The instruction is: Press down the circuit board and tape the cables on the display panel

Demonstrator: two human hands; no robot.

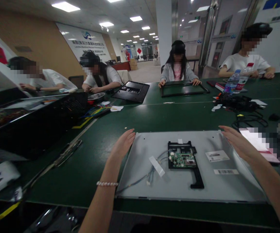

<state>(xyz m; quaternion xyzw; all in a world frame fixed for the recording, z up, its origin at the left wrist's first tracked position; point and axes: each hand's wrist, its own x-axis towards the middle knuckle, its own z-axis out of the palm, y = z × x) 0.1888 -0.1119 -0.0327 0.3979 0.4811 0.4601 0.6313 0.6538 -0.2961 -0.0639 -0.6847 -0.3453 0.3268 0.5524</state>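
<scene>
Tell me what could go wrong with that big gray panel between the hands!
The panel lies close to the near edge of the green table, so a hard pull might tip it off. Its circuit board is uncovered, so a bump could hurt it. And the thin cables might snag.

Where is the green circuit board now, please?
In the head view, right of middle, the circuit board sits in the black bracket on the grey panel, left of the barcode label.

Grey panel (152,145) between both hands' fingers (130,136)
</scene>
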